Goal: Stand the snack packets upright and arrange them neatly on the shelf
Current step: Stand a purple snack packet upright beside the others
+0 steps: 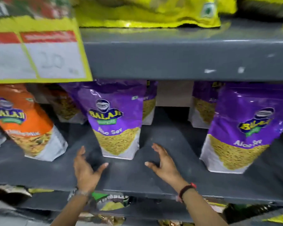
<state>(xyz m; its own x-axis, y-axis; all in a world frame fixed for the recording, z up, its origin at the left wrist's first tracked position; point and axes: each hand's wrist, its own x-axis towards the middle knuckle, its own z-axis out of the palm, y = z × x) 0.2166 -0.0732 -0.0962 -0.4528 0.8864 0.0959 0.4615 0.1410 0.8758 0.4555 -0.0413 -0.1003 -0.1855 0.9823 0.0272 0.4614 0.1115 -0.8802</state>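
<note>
A purple Aloo Sev packet [117, 121] stands upright in the middle of the grey shelf [137, 173]. My left hand [86, 170] and my right hand [164, 163] hover just in front of it, one on each side, fingers spread, touching nothing. A second purple packet [242, 131] stands at the right, leaning a little. An orange mix packet [28, 126] leans at the left. More purple packets [203, 105] stand behind, near the back of the shelf.
The upper shelf's front edge [186, 59] hangs close overhead, with yellow packets [145, 12] on it and a yellow price card [39, 54] at the left. More packets [111, 203] show on the shelf below my wrists.
</note>
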